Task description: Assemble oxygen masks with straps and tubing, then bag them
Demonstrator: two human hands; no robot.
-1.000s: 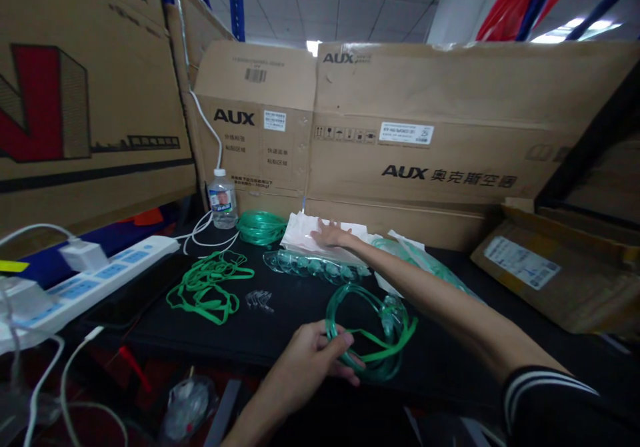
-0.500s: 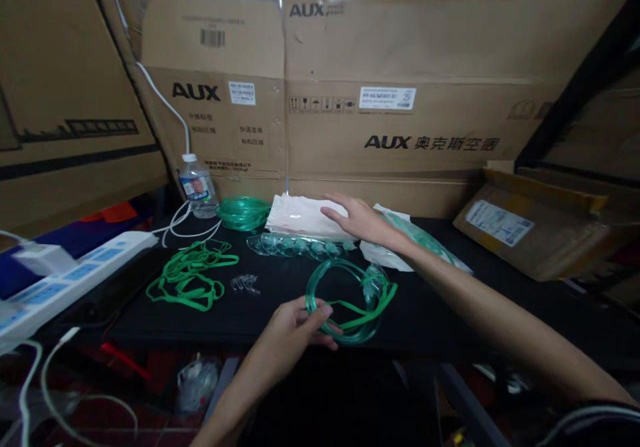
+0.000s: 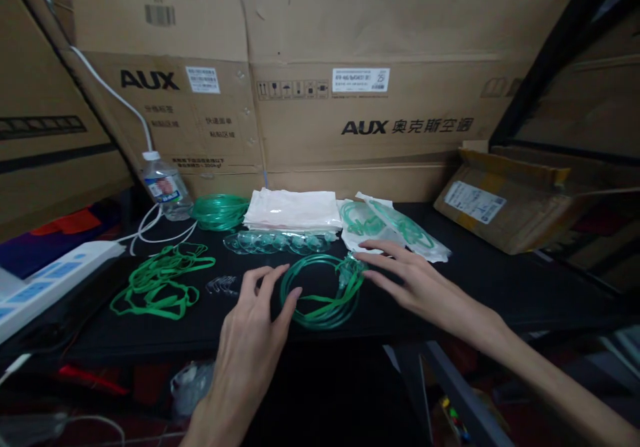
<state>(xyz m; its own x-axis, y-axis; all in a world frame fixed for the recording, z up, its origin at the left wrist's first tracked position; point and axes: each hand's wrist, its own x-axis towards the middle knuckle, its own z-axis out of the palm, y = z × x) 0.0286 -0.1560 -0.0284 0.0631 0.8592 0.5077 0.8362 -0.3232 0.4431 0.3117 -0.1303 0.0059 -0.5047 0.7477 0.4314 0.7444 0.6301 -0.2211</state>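
Note:
A coil of clear green tubing lies on the black tabletop, with a green elastic strap across it and a clear mask piece at its upper right. At the coil's left edge is my left hand, thumb and fingers apart. From the right my right hand reaches in with spread fingers, its tips by the mask piece. Whether either hand touches the coil I cannot tell. Behind it, a row of clear green masks sits before a stack of white bags.
Filled bags with green tubing lie right of the stack. Left are a tubing roll, a heap of green straps, small clear clips, a bottle and a power strip. A cardboard box stands at right.
My right hand has come down from the white bag stack to the coil's right side. My left hand has loosened its hold and spread its fingers. The view has shifted right and downward.

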